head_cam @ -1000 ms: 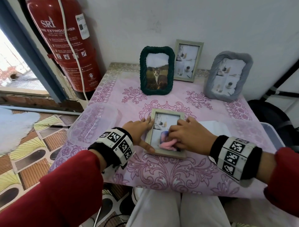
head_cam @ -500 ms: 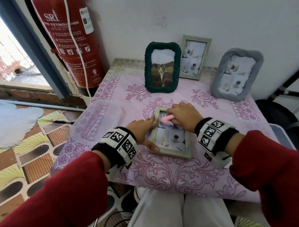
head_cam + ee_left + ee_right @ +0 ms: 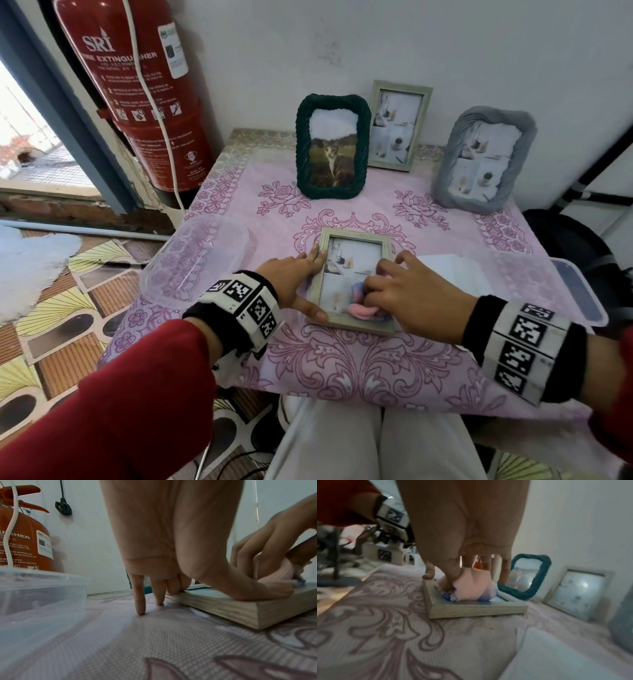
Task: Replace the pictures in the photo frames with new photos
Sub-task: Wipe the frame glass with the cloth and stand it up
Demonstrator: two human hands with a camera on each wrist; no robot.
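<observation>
The wooden photo frame (image 3: 352, 279) lies flat, glass up, on the pink patterned tablecloth (image 3: 359, 363) right in front of me. My right hand (image 3: 411, 294) bunches a pink cloth (image 3: 363, 310) against the glass near the frame's lower edge, fingers curled round it. My left hand (image 3: 291, 274) steadies the frame's left side, fingers straight and spread (thumb on the near corner). A clear plastic tub (image 3: 191, 260) sits left; three standing frames line the wall.
</observation>
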